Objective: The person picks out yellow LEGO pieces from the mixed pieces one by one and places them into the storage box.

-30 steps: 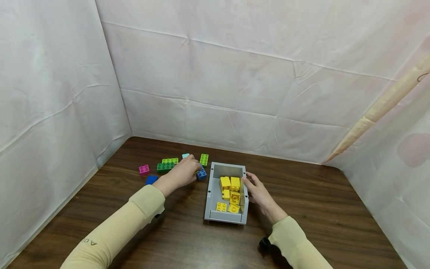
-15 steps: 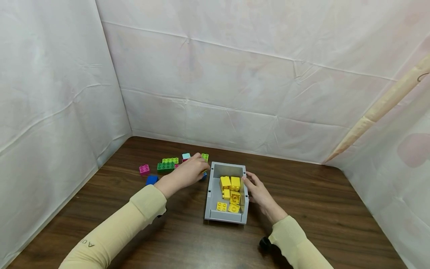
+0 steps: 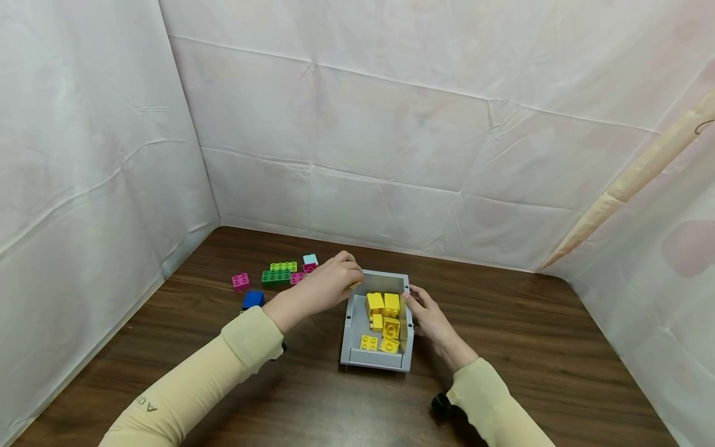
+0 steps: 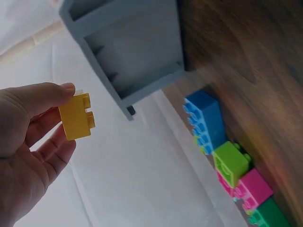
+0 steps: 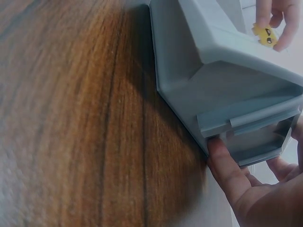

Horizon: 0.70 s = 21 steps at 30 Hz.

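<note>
My left hand [image 3: 324,284] pinches a yellow toy brick [image 4: 75,118] between thumb and fingers, above the left far edge of a grey open box [image 3: 357,310]. In the head view the hand covers most of that brick; in the right wrist view dark printed marks show on the yellow brick [image 5: 266,35]. Inside the box lie several yellow bricks [image 3: 374,304], towards its right side. My right hand [image 3: 438,323] grips the box's right wall, one fingertip at the rim. In the right wrist view its fingers [image 5: 227,170] touch the outer side.
Left of the box lie loose bricks: dark green [image 3: 275,277], lime [image 3: 283,266], pink [image 3: 240,282], dark blue [image 3: 253,299] and pale blue [image 3: 310,259]. A lighter blue brick [image 4: 206,120] lies near the box. Pale cloth [image 3: 346,124] hangs behind the brown wooden table [image 3: 530,341].
My left hand has moved right with the yellow brick, from among the loose bricks to over the box's left edge. My right hand and the box have stayed in place.
</note>
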{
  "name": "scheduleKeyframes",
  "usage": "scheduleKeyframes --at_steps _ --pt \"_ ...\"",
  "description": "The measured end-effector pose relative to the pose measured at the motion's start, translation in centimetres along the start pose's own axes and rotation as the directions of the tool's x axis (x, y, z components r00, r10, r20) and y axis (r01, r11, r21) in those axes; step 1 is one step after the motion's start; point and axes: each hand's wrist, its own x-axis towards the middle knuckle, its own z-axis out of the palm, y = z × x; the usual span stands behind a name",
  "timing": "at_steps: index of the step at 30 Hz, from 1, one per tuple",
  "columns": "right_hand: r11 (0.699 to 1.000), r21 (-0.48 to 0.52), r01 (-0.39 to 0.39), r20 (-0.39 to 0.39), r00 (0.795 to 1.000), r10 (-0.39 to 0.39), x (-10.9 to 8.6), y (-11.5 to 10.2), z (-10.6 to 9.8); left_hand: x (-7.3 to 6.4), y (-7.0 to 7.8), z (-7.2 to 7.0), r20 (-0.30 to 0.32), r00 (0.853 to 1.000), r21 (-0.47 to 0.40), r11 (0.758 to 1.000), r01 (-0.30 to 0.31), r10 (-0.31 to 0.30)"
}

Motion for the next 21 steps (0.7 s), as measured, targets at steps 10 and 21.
scheduleKeyframes --at_steps 10,21 --pt "1.000 0.007 0.004 0.003 1.000 -0.004 0.0 0.0 -0.1 0.5 1.2 -0.7 0.055 0.997 -0.032 0.998 -0.056 0.058" --pt "1.000 -0.016 -0.014 -0.006 1.000 0.014 0.0 -0.1 0.0 1.2 2.2 -0.5 0.137 0.982 -0.084 0.990 -0.117 0.127"
